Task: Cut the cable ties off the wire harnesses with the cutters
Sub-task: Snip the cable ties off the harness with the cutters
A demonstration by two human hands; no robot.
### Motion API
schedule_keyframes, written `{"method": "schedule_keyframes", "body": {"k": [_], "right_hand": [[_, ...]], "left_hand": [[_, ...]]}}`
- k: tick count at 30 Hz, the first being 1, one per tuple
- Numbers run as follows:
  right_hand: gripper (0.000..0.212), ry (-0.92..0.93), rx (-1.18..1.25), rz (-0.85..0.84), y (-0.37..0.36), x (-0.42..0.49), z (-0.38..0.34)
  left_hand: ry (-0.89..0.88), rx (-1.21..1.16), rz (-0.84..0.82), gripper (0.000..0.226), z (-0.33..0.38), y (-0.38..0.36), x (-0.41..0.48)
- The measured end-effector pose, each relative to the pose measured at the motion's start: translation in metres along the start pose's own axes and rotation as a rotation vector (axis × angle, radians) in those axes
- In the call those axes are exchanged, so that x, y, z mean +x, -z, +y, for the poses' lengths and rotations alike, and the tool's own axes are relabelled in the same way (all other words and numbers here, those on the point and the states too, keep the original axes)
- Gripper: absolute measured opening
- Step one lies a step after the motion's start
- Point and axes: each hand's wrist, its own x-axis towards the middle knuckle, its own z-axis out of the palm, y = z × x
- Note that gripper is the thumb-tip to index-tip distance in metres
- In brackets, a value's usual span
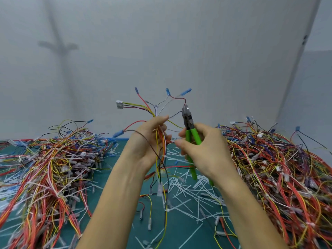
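Head view has your left hand (152, 139) raised over the green mat (179, 230). Its fingers curl round a wire harness (156, 110), thumb and forefinger pinching the bundle where its red, yellow and white wires fan upward to blue terminals (167, 91) and a white connector (119, 104). The lower ends hang past your wrist toward the mat. Your right hand (203, 148) wraps the green handles of the cutters (187, 117), which stand upright just right of the harness, steel head up, near a thin dark wire. Whether the blades are apart cannot be told from here. Cut white cable ties (185, 191) lie scattered on the mat below your hands. One heap of harnesses (50, 159) lies to your left and another heap (278, 168) to your right, before a plain grey wall (161, 42).
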Motion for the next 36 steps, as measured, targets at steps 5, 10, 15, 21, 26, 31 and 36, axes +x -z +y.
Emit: {"method": "schedule_keyframes", "body": {"k": [5, 10, 15, 21, 26, 31, 36], "right_hand": [[0.015, 0.104, 0.018, 0.086, 0.005, 0.001, 0.001], [0.017, 0.162, 0.008, 0.077, 0.006, 0.002, 0.001], [0.016, 0.153, -0.016, 0.072, 0.009, 0.003, 0.003], [0.013, 0.132, -0.053, 0.123, 0.008, 0.002, 0.005], [0.015, 0.102, -0.083, 0.182, 0.007, 0.003, 0.007], [0.014, 0.067, -0.103, 0.262, 0.012, 0.004, 0.004], [0.034, 0.098, -0.188, 0.193, 0.016, 0.000, -0.008]], "left_hand": [[-0.076, 0.523, 0.098, 0.011, -0.005, 0.003, 0.001], [0.008, 0.627, -0.016, 0.016, -0.004, 0.003, -0.003], [0.044, 0.560, -0.038, 0.013, -0.006, 0.007, -0.003], [0.029, 0.427, -0.041, 0.004, -0.008, 0.009, -0.001], [-0.021, 0.282, -0.010, 0.010, -0.011, 0.003, 0.000], [-0.087, 0.168, 0.074, 0.015, -0.009, 0.003, 0.003], [-0.090, 0.049, 0.148, 0.014, -0.008, 0.003, 0.005]]}}
